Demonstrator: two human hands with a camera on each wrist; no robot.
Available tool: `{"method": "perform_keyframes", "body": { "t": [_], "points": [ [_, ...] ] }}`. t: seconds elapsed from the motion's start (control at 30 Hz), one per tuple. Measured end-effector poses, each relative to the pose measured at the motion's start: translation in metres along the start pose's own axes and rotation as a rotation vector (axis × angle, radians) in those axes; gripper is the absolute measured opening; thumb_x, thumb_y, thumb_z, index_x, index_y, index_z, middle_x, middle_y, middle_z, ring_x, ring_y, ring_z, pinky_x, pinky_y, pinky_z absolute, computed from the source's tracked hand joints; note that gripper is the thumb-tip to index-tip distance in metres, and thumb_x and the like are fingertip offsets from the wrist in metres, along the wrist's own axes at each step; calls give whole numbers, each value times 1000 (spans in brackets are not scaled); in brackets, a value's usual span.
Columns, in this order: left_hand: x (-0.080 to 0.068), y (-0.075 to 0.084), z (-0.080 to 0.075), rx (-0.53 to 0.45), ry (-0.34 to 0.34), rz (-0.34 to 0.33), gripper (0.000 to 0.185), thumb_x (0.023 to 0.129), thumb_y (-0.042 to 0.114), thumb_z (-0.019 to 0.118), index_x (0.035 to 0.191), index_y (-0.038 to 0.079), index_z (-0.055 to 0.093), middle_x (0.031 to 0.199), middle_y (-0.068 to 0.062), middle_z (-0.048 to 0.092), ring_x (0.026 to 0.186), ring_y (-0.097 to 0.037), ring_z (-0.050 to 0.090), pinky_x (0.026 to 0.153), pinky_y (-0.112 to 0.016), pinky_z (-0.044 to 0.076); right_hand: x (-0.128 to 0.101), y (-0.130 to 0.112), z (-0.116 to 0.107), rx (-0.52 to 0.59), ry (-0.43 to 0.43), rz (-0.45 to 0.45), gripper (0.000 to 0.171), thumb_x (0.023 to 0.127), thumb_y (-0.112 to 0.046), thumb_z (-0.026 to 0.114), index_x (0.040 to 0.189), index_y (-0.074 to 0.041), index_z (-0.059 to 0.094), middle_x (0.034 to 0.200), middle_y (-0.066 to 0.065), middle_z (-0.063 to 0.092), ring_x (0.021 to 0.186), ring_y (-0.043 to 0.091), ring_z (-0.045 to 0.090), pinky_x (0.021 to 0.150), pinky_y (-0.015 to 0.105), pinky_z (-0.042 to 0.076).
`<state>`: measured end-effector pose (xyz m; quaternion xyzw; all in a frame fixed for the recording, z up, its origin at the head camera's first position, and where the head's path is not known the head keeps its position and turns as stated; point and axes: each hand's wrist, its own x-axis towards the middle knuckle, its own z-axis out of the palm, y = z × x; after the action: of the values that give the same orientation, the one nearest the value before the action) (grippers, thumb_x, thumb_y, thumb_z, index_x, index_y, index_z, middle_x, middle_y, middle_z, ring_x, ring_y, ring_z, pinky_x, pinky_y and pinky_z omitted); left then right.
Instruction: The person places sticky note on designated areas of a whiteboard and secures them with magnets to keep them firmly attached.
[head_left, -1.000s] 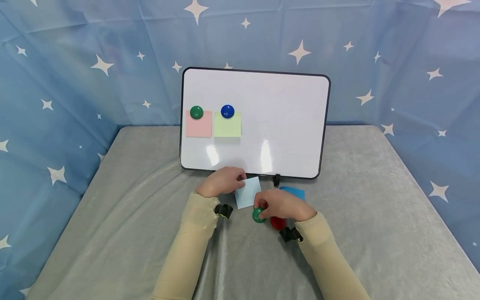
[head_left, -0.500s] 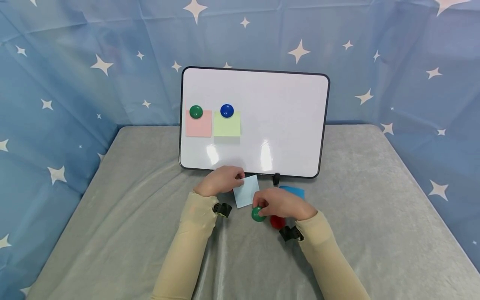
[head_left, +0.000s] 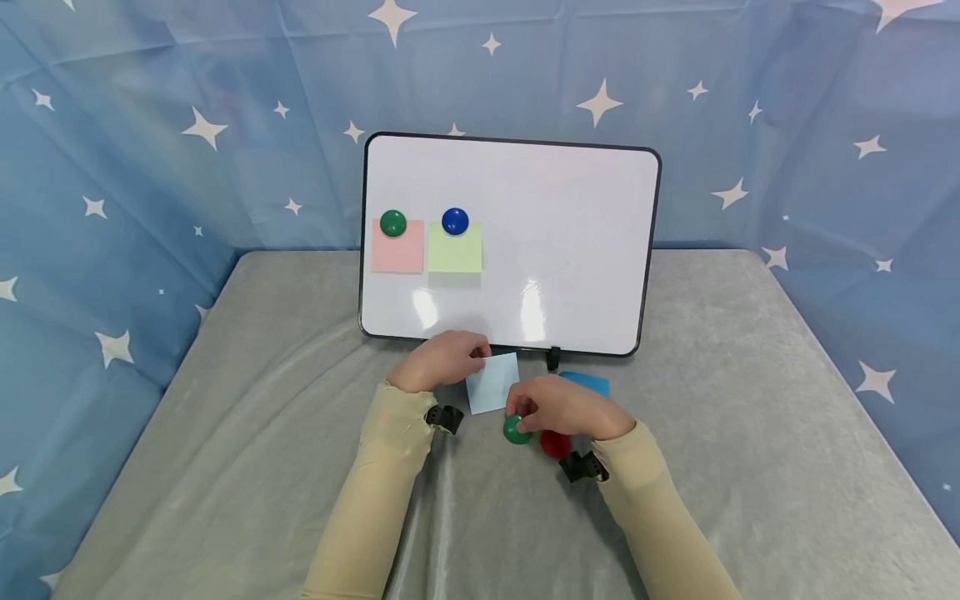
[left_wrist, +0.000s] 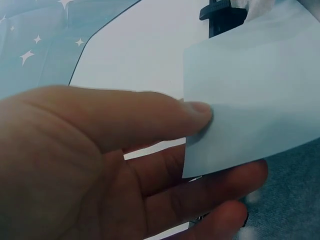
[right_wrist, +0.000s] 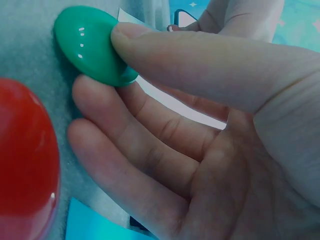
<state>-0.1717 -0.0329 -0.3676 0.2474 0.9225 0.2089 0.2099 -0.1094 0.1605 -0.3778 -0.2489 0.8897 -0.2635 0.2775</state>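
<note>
Near the foot of the whiteboard my left hand (head_left: pixel 444 360) pinches a pale blue sticky note (head_left: pixel 492 385) by its left edge. In the left wrist view the thumb lies over the note (left_wrist: pixel 250 90) and the fingers are behind it. My right hand (head_left: pixel 566 406) pinches a round green magnet (head_left: pixel 516 429) low over the cloth. The right wrist view has the thumb on one side of the green magnet (right_wrist: pixel 90 45) and fingers beneath. Close by lies a red magnet (head_left: pixel 555 444), and a bright blue sticky note (head_left: pixel 587 382) is partly hidden behind the right hand.
The whiteboard (head_left: pixel 570 242) leans upright with a black foot (head_left: pixel 553 359) at its lower edge. On it, a green magnet (head_left: pixel 393 223) tops a pink note (head_left: pixel 397 257) and a blue magnet (head_left: pixel 454 222) tops a yellow-green note (head_left: pixel 455 254). Grey cloth (head_left: pixel 247 433) covers the table.
Both hands keep nearly the same place and hold. The pale blue note's tilt has shifted very slightly.
</note>
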Motion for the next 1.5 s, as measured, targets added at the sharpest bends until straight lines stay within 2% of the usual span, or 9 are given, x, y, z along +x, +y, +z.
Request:
{"method": "perform_keyframes", "body": {
  "t": [0.63,0.9,1.5],
  "points": [
    [-1,0,0,10,-1,11,17,90,14,46,96,16,61,86,5,55,73,-13,48,62,-25,40,0,0,-1,8,9,18,9,81,-12,64,88,-18,62,79,-10,57,73,10,52,68,30,44],
    [-2,0,-1,-67,3,9,17,90,13,44,98,15,59,81,3,56,56,-12,55,57,-26,43,-1,0,0,32,13,29,10,81,-13,65,89,-18,62,77,-8,58,70,10,53,65,29,45],
    [-2,0,-2,-81,33,32,17,90,13,44,97,16,59,81,4,56,56,-12,54,57,-26,43,0,1,1,3,2,-13,9,82,-15,63,90,-20,61,72,-5,54,63,11,51,61,29,43]
  ]
}}
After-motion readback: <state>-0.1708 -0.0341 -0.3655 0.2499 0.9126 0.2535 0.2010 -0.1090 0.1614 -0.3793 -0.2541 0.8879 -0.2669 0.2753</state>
